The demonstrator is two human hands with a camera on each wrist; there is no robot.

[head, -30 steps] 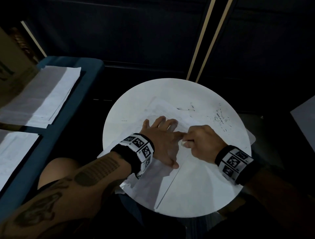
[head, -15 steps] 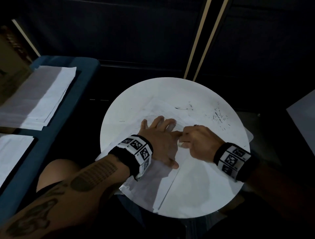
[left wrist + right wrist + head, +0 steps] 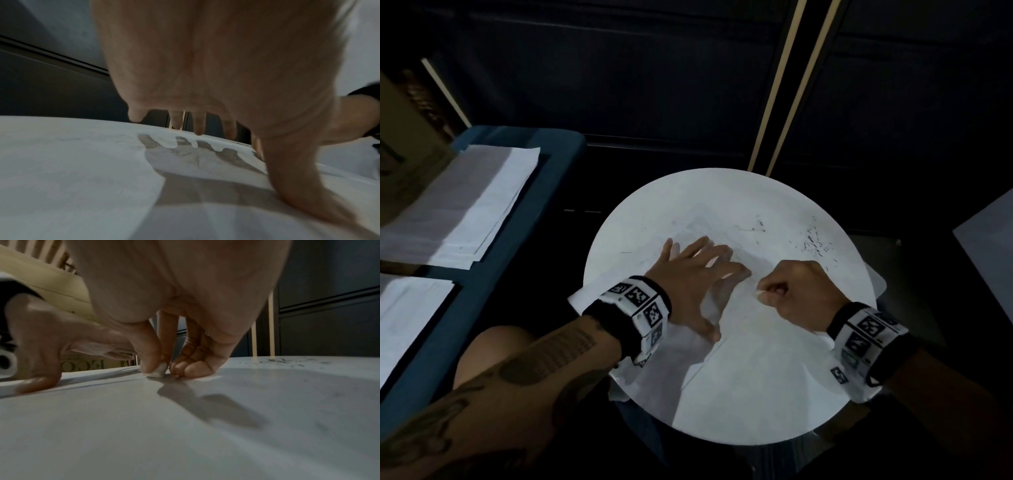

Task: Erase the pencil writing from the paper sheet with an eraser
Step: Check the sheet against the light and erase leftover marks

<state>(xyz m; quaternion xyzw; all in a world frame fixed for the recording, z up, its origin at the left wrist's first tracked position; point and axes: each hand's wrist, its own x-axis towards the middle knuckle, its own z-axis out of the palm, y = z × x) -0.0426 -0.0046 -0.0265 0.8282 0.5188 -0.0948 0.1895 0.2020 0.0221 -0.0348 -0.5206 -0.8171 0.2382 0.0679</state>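
A white paper sheet [image 3: 739,346] lies on the round white table [image 3: 722,192]. My left hand [image 3: 698,274] presses flat on the sheet with fingers spread, and its thumb [image 3: 304,186] touches the paper [image 3: 82,178]. Just to its right, my right hand [image 3: 796,289] pinches a small white eraser [image 3: 759,293] between thumb and curled fingers. In the right wrist view the eraser [image 3: 157,371] touches the paper [image 3: 185,434] under the thumb [image 3: 148,353]. Only faint grey marks show on the sheet near the left hand.
Dark eraser crumbs [image 3: 813,245] lie scattered at the table's far right. A blue bench [image 3: 493,274] at the left carries stacks of paper [image 3: 465,202]. A cardboard box [image 3: 404,150] stands at the far left. My bare knee [image 3: 493,349] is under the table's near left edge.
My right hand with the eraser has drawn away to the right from the left hand's fingertips. The left hand stays pressed on the sheet.
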